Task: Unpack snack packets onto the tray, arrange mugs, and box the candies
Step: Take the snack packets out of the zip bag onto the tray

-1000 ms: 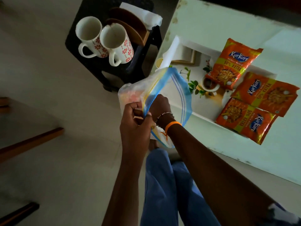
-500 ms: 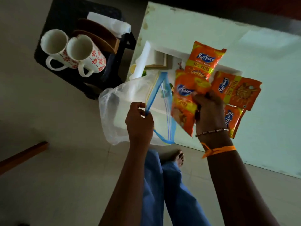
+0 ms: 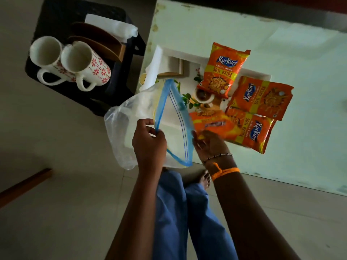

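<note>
A home room: tiled floor (image 3: 56, 212), mugs (image 3: 86, 66) on a stool (image 3: 116, 14).

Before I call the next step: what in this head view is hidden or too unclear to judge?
- Zip bag: cloudy plastic hides any remaining contents.
- Fourth packet: motion-blurred; whether the right hand grips it is unclear.
- Candies and their box: not identifiable.
- Tray: print covered by packets.

Four snack packets (image 3: 223, 72) are orange with yellow bands and blue logos. The zip bag (image 3: 131, 117) is clear with a blue rim. Two mugs (image 3: 90, 68) are white with red flowers, on a black stool (image 3: 116, 91). The surface (image 3: 300, 128) is pale green; the tray (image 3: 169, 55) white with green leaves.
</note>
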A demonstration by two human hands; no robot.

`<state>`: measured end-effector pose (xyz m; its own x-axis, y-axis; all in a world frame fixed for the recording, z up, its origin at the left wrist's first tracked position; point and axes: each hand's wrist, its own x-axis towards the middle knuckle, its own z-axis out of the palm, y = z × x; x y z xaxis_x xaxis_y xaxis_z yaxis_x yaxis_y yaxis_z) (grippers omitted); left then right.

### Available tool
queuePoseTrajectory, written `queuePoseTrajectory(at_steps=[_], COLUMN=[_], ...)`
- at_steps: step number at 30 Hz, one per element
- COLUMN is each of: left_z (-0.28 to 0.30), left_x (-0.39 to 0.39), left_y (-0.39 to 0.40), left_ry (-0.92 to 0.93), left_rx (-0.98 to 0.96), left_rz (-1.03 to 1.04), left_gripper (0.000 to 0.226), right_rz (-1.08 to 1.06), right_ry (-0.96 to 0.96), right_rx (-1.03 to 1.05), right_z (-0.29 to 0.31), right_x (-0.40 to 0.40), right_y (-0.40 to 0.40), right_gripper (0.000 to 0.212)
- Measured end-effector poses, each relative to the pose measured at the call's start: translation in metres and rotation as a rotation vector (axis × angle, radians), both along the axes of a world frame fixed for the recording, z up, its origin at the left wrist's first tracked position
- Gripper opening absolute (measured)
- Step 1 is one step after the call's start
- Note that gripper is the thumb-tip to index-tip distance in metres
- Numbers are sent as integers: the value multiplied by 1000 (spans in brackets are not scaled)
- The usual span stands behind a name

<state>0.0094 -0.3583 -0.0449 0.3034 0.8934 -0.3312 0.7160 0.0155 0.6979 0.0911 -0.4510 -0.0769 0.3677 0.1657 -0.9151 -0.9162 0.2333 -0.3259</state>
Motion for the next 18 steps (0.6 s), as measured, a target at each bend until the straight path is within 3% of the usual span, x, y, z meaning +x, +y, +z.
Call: queuePoseTrajectory(at_steps=[3,6,13,18], left_z=[1,4,9,17], left_x=[-9,-14,-26,-36], left_y=[-2,-3,1,2], left_ry=[-6,-29,-34,-69], left_rx=[-12,-14,-34,-48], left_rz=[-10,-15,28,60], left_gripper=[26,25,26,26], right_rz=[292,394,324,118], right_ry=[18,26,-50,-62], right_rx=[-110,-214,-284,-88], right_z=[-11,-22,-43,-51], right_x=[-16,-23,-28,-36], right_y=[-6,-13,6,19], right_gripper=[9,5,19,12])
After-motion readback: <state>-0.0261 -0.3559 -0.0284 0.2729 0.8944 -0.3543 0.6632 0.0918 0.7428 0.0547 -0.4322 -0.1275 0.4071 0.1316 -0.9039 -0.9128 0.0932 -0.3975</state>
